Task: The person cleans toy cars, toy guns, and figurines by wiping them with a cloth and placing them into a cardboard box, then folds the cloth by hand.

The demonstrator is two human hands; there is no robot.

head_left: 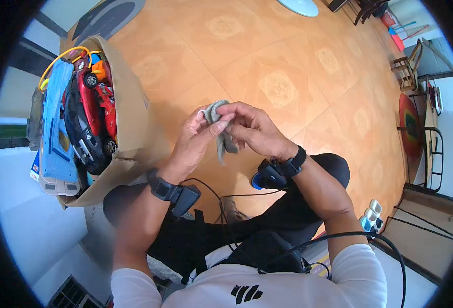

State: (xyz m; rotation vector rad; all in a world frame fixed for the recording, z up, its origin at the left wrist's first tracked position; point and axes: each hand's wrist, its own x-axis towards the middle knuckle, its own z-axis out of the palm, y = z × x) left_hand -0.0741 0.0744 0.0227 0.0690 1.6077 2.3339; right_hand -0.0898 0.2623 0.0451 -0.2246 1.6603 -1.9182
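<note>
In front of my knees, both hands hold a small piece of grey, fuzzy cloth. It is folded at the top, and a loose end hangs below the fingers. My left hand grips its left side, with the thumb pressed across the front. From the right, my right hand pinches the cloth with bent fingers and thumb. The fingers cover much of the middle, so its full shape is hidden. Each wrist wears a black strap with a device, the left one and the right one.
Left of my arms stands an open cardboard box full of toys, including a red and black car and a blue plastic piece. A black cable loops at my right. Shoes and a wooden chair are farther right.
</note>
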